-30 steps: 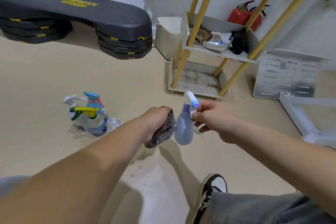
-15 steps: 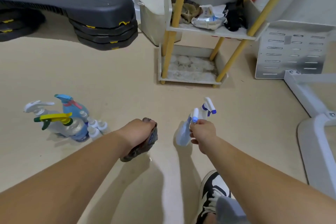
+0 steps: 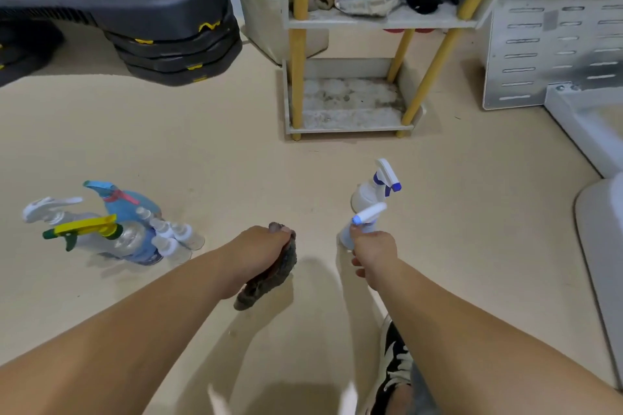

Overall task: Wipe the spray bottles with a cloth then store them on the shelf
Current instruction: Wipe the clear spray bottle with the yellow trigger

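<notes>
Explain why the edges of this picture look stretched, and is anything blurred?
Head view: the wide-angle lens stretches the forearms toward the bottom corners; the spray bottles on the left look smeared, the cloth in the left hand sharper; soft shadows lie on the floor beneath it.

The left hand (image 3: 259,249) grips a dark cloth (image 3: 269,283); the right hand (image 3: 372,253) holds a pale blue spray bottle (image 3: 345,236) by its neck. A white bottle (image 3: 369,192) stands just beyond it, before the shelf (image 3: 350,126).

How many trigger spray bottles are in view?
5. Three cluster on the floor at left: a white-trigger bottle, a blue bottle, a yellow-trigger bottle. A fourth bottle stands near the right hand, which grips the fifth bottle. Others may hide behind.
</notes>
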`<state>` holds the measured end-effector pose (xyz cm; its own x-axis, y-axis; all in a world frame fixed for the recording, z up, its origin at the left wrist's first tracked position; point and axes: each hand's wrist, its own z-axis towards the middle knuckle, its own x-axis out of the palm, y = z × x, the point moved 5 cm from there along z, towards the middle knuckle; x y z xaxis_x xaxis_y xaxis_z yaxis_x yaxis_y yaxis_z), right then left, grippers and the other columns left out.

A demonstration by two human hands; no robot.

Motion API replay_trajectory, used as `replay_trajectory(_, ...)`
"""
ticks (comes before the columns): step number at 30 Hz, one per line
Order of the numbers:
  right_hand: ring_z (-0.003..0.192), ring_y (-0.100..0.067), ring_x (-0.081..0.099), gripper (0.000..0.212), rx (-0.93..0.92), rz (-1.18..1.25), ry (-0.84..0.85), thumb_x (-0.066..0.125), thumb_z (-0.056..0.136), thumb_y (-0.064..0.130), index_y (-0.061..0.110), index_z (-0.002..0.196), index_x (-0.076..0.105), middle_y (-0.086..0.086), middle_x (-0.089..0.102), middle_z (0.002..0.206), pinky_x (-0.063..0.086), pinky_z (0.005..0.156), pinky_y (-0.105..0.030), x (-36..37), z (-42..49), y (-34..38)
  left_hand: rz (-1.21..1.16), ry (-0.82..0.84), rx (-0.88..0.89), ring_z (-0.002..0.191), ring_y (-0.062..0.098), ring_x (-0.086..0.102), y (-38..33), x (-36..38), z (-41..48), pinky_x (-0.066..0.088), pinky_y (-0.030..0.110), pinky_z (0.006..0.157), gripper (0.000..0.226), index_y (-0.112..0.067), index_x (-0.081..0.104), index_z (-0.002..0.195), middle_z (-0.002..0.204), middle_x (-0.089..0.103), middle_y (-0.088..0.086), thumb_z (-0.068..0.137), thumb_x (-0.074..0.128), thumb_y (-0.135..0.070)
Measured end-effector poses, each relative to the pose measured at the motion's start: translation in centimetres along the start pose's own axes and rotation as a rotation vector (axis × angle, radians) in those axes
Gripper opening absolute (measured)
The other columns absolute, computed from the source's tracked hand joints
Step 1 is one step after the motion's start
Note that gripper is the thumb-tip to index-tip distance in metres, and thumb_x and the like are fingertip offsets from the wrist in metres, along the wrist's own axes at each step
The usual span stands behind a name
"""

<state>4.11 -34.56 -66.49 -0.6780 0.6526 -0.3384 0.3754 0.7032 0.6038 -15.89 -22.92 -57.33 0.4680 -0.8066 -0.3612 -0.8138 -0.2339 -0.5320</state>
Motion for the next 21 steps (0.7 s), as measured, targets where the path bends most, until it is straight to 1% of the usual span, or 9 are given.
replay_trajectory(3, 0.056, -0.022, 0.051, 0.042, 0.14, -0.114, 0.15, 0.056, 0.099, 0.052, 0.01, 0.103, 0.059, -0.008, 0.058, 0.076, 0.043, 0.056, -0.027, 1.1, -1.7, -0.4, 0.011, -0.02, 0.026, 0.106, 0.032, 0.069, -0.1, -0.6, -0.7, 0.051, 0.041, 0.102, 0.044, -0.011, 0.068, 0.105, 0.111, 0.071, 0.013, 0.108, 0.041, -0.046)
replay_trajectory(6, 0.051, -0.02, 0.05, 0.046, 0.138, -0.2, 0.254, 0.049, 0.103, 0.051, 0.008, 0.118, 0.056, -0.01, 0.059, 0.08, 0.045, 0.053, -0.024, 2.8, -3.7, -0.4, 0.039, -0.057, 0.045, 0.093, 0.029, 0.068, 0.0, -1.2, -1.8, 0.051, 0.034, 0.083, 0.045, -0.007, 0.068, 0.099, 0.101, 0.071, 0.011, 0.109, 0.04, -0.042)
replay_trajectory(8, 0.051, -0.02, 0.054, 0.048, 0.074, -0.244, 0.285, 0.049, 0.104, 0.049, 0.004, 0.12, 0.058, -0.011, 0.062, 0.083, 0.047, 0.051, -0.024, 4.4, -5.2, 0.3, 0.063, -0.099, 0.042, 0.088, 0.023, 0.065, 0.4, -1.9, -2.9, 0.047, 0.031, 0.076, 0.044, -0.011, 0.067, 0.101, 0.101, 0.07, 0.009, 0.109, 0.04, -0.044)
replay_trajectory(9, 0.051, -0.02, 0.056, 0.048, 0.035, -0.262, 0.304, 0.049, 0.104, 0.048, 0.003, 0.117, 0.059, -0.011, 0.064, 0.084, 0.047, 0.051, -0.025, 5.3, -6.2, 0.9, 0.043, -0.094, 0.042, 0.089, 0.024, 0.067, 0.9, -2.3, -3.4, 0.049, 0.03, 0.079, 0.045, -0.01, 0.069, 0.102, 0.102, 0.073, 0.009, 0.108, 0.04, -0.045)
replay_trajectory(11, 0.054, -0.022, 0.058, 0.043, -0.046, -0.29, 0.359, 0.051, 0.103, 0.046, 0.005, 0.108, 0.061, -0.011, 0.066, 0.084, 0.047, 0.051, -0.026, 7.6, -8.4, 2.4, -0.03, -0.094, 0.074, 0.09, 0.026, 0.072, 1.6, -3.2, -4.7, 0.052, 0.031, 0.082, 0.047, -0.008, 0.072, 0.103, 0.103, 0.078, 0.012, 0.108, 0.041, -0.043)
replay_trajectory(14, 0.056, -0.022, 0.058, 0.036, -0.168, -0.361, 0.462, 0.051, 0.103, 0.043, 0.01, 0.095, 0.061, -0.01, 0.065, 0.079, 0.046, 0.054, -0.029, 11.6, -12.3, 4.4, -0.074, -0.14, 0.123, 0.086, 0.021, 0.069, 3.2, -5.1, -7.1, 0.051, 0.028, 0.073, 0.043, -0.011, 0.071, 0.104, 0.1, 0.075, 0.01, 0.109, 0.042, -0.041)
replay_trajectory(16, 0.057, -0.023, 0.056, 0.029, -0.264, -0.451, 0.518, 0.05, 0.104, 0.032, 0.009, 0.089, 0.06, -0.011, 0.063, 0.078, 0.046, 0.056, -0.03, 14.2, -14.9, 5.4, -0.059, -0.166, 0.157, 0.092, 0.023, 0.07, 4.8, -6.5, -8.2, 0.052, 0.031, 0.081, 0.046, -0.008, 0.072, 0.106, 0.105, 0.075, 0.014, 0.11, 0.04, -0.041)
replay_trajectory(19, 0.067, -0.026, 0.057, 0.022, -0.415, -0.681, 0.561, 0.054, 0.102, 0.026, 0.008, 0.092, 0.062, -0.012, 0.063, 0.083, 0.046, 0.059, -0.03, 17.2, -18.2, 6.7, -0.006, -0.225, 0.164, 0.086, 0.023, 0.063, 7.8, -8.7, -9.5, 0.053, 0.039, 0.087, 0.049, -0.002, 0.068, 0.101, 0.105, 0.073, 0.019, 0.112, 0.036, -0.037)
replay_trajectory(21, 0.072, -0.027, 0.06, 0.028, -0.481, -0.85, 0.603, 0.055, 0.102, 0.03, 0.004, 0.102, 0.065, -0.012, 0.066, 0.089, 0.049, 0.063, -0.031, 19.2, -19.6, 7.5, 0.011, -0.25, 0.155, 0.082, 0.023, 0.058, 9.6, -10.0, -10.2, 0.052, 0.041, 0.085, 0.047, -0.002, 0.064, 0.094, 0.101, 0.07, 0.018, 0.113, 0.034, -0.033)
